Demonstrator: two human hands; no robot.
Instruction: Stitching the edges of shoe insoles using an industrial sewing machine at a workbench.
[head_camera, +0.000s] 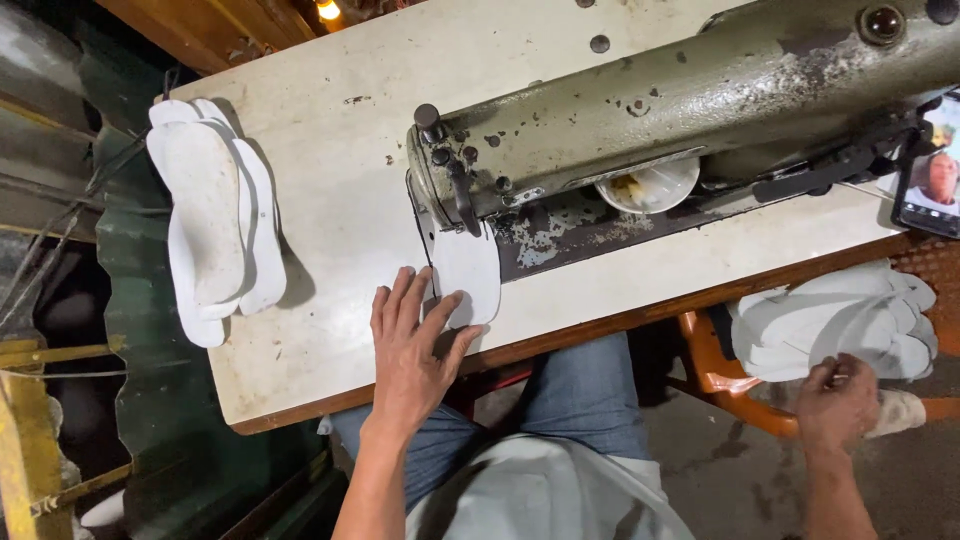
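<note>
Your left hand (412, 352) lies flat with fingers spread on the white table (330, 180), its fingertips pressing the lower edge of a white sole-shaped piece (468, 272) that sits under the needle end of the worn green sewing machine (680, 110). Your right hand (838, 400) reaches down beside the table, fingers pinching a piece from the pile of white soles (835, 318) on an orange stool (715, 375). A second stack of soles (212, 215) rests at the table's left end.
</note>
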